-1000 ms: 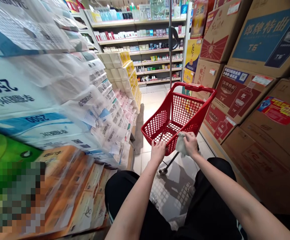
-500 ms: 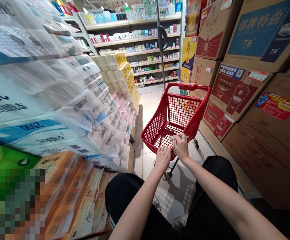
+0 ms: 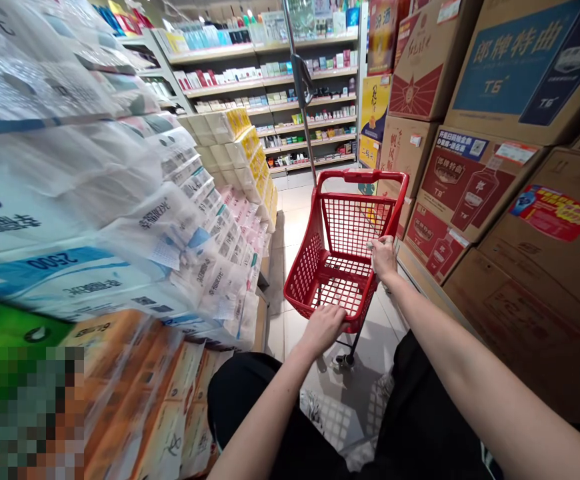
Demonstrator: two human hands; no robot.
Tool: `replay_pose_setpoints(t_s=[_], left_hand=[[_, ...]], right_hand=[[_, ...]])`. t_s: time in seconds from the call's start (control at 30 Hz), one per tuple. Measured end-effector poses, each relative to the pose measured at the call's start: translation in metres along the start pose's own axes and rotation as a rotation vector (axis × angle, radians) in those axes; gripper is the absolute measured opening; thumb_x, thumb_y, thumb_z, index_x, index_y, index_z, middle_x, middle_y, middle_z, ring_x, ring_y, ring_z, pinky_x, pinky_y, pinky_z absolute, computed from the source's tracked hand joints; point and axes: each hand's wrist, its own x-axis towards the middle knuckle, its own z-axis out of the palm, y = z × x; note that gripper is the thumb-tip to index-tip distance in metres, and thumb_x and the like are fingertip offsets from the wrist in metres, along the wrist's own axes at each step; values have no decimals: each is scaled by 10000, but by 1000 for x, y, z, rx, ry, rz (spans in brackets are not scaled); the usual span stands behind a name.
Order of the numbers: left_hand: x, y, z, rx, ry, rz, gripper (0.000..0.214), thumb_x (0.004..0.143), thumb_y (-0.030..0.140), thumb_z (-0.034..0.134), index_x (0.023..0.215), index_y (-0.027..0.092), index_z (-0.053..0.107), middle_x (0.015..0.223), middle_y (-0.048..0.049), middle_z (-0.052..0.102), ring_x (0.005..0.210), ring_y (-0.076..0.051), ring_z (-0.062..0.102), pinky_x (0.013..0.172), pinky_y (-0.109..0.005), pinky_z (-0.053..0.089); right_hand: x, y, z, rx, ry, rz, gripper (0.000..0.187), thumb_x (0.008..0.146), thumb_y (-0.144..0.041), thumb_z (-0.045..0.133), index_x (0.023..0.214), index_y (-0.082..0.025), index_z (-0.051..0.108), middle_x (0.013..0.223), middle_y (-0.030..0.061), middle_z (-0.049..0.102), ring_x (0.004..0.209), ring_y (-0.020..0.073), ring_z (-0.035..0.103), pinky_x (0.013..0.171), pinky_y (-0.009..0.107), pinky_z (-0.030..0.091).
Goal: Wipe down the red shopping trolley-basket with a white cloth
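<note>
A red plastic shopping cart [image 3: 306,270] with a mesh basket stands in front of my knees. My left hand [image 3: 324,327] is closed over the near rim of the basket. At the basket's right side rim is my right hand [image 3: 385,259], its fingers closed round a small crumpled pale cloth [image 3: 369,246]. Only a bit of the cloth shows beside the fingers; the rest is hidden in the hand. Inside the basket, the grid floor is bare.
Packs of tissue paper [image 3: 135,220] are stacked high on the left, with orange packs [image 3: 120,387] below. Cardboard boxes [image 3: 480,180] rise on the right. A grey metal pole [image 3: 308,133] stands behind the cart, and shelves of small goods [image 3: 270,83] line the back.
My right hand has moved with the cloth from the near rim, beside my left hand, up along the right side rim. The cart has turned slightly. My left hand remains on the near rim.
</note>
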Motion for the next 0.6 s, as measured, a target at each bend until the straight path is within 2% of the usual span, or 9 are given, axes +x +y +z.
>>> replay_pose_setpoints(t_s=[0.1, 0.2, 0.3, 0.43, 0.53, 0.6], left_hand=[[-2, -31, -7, 70, -39, -61, 158, 892, 356, 502, 888, 199, 520, 908, -48, 617, 865, -207, 562, 775, -338, 379], [2, -46, -9, 100, -72, -73, 135, 882, 333, 524, 883, 198, 532, 890, -47, 637, 844, -206, 577, 731, -327, 370], [10, -45, -6, 87, -59, -89, 148, 886, 345, 515, 899, 201, 548, 894, -52, 647, 854, -209, 582, 727, -327, 363], [18, -38, -3, 70, -42, -120, 173, 885, 362, 510, 909, 200, 563, 903, -62, 653, 877, -222, 583, 735, -336, 358], [22, -35, -3, 67, -39, -137, 198, 899, 371, 476, 918, 196, 568, 929, -71, 656, 889, -229, 585, 735, -344, 355], [24, -34, -3, 71, -42, -141, 219, 913, 377, 443, 928, 197, 567, 940, -73, 660, 897, -231, 588, 731, -345, 354]], right_hand=[[12, 5, 4, -39, 13, 69, 307, 901, -234, 368, 1027, -214, 648, 1108, 90, 439, 870, 186, 450, 766, 309, 418], [13, 0, 7, -71, -15, 81, 301, 901, -228, 383, 1048, -208, 644, 1167, 106, 418, 914, 201, 450, 786, 324, 422], [2, -9, 10, -56, -19, 93, 281, 898, -232, 404, 1025, -203, 654, 1173, 111, 408, 932, 204, 457, 790, 328, 436], [-28, -24, 11, -27, 37, 45, 286, 903, -237, 397, 989, -201, 667, 1110, 112, 430, 896, 201, 471, 764, 337, 459], [-57, -39, 8, -34, 97, 26, 326, 895, -192, 382, 1090, -205, 643, 1118, 126, 449, 953, 221, 474, 779, 347, 470], [-79, -50, 5, -51, 90, 32, 381, 892, -159, 358, 1185, -188, 600, 1168, 144, 449, 1050, 242, 457, 830, 360, 465]])
